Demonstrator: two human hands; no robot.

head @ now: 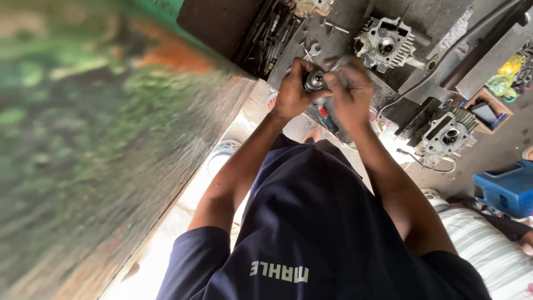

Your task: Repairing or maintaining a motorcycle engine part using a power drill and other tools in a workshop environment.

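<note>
Both my hands meet over a dark, greasy workbench (344,22). My left hand (291,91) grips a small round metal part (315,80) with a shiny end face. My right hand (351,91) closes around the same part from the other side and seems to pinch a thin metal piece against it; the fingers hide the detail. My forearms reach up from my dark blue shirt (311,233).
A finned engine cylinder head (385,43) lies on the bench beyond my hands, and a second one (448,135) lies lower right. A wrench (312,51) and a tray of tools (272,33) are left. A blue stool (508,190) stands right; another person's white-clad body (488,250) is nearby.
</note>
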